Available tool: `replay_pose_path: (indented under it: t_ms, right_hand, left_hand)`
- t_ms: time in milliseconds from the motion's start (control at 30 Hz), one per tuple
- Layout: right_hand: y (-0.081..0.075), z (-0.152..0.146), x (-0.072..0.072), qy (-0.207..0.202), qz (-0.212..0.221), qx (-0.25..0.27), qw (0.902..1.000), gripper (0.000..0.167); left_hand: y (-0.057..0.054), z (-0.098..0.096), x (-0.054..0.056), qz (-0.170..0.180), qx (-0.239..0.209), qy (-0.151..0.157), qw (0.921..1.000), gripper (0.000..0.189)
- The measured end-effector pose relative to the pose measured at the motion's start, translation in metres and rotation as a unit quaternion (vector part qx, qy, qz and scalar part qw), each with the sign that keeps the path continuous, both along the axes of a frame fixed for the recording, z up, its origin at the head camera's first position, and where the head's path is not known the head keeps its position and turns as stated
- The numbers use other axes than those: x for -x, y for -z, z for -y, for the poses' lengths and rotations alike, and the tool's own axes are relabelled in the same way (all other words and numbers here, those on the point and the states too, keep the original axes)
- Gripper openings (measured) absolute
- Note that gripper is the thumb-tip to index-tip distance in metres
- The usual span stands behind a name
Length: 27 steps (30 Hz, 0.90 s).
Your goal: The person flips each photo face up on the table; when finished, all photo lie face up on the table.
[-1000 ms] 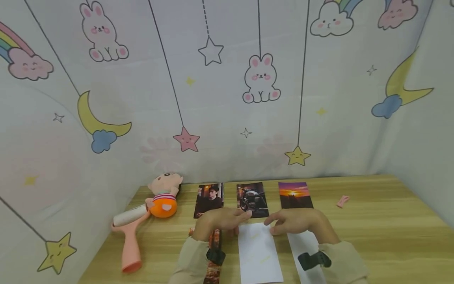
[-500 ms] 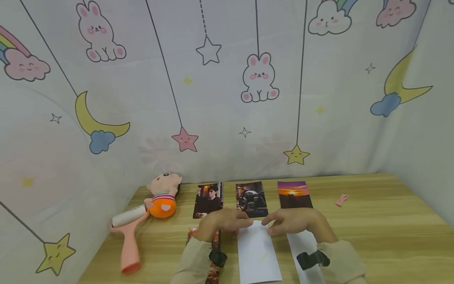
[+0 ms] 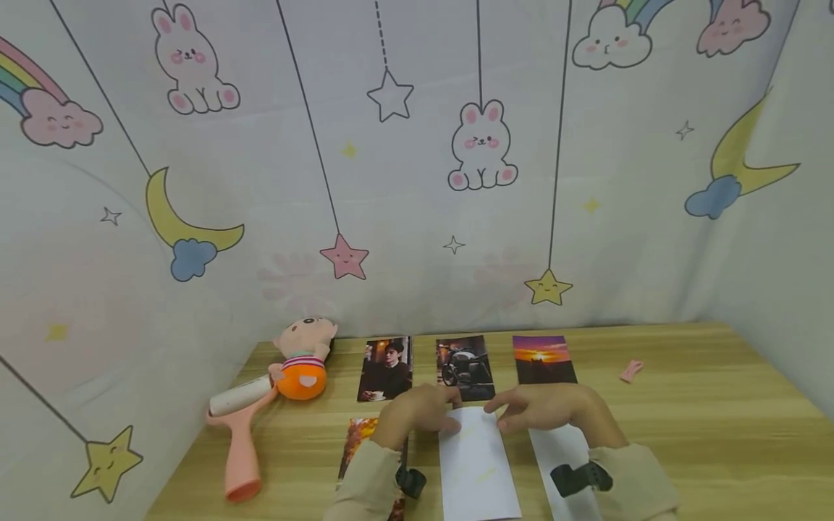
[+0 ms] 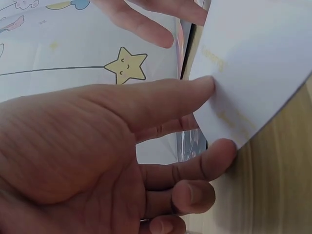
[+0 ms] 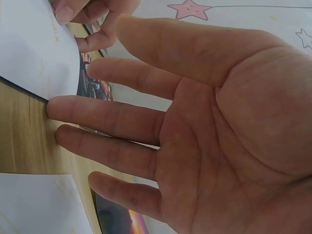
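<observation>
A white sheet of photo paper with faint yellow lettering lies lengthwise before me. My left hand pinches its far left corner, thumb on the white face and fingers behind the edge in the left wrist view. My right hand is at the far right corner. Its fingers reach out straight in the right wrist view, with fingertips right at the paper's edge. Beside it, partly under my right forearm, lies a second white sheet. An orange autumn photo is partly hidden by my left sleeve.
Along the back lie photos of a person, a motorcycle and a sunset. A pink lint roller and a plush toy are at the left. A small pink clip lies at the right, before the printed curtain.
My left hand has turned from lying over the sheet's far edge to pinching its corner, thumb now on the white face. More of the autumn photo shows. My right hand stays almost still.
</observation>
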State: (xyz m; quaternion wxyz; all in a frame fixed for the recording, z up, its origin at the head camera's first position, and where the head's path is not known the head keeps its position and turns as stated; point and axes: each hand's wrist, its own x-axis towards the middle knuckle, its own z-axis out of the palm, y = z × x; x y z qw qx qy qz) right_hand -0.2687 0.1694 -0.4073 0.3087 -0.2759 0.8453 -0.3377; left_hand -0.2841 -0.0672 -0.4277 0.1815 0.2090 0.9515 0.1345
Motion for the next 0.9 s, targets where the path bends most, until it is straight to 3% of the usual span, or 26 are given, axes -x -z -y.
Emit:
replay_pose_path:
  t_ms: [333,667,900]
  right_hand:
    - [0.003,-0.002,0.002,-0.007,-0.007,0.017,0.9998,0.035]
    - [0.003,0.002,0.006,-0.007,-0.056,0.056,0.9969,0.023]
    - [0.002,-0.001,0.008,-0.009,-0.076,0.079,0.9939,0.024]
  left_hand:
    - [-0.001,0.006,0.005,0.029,-0.016,0.019,0.9993,0.024]
    - [-0.005,0.018,0.005,0.085,-0.092,0.059,0.9904,0.028]
    - [-0.014,0.029,0.007,0.088,-0.106,0.078,0.9874,0.038]
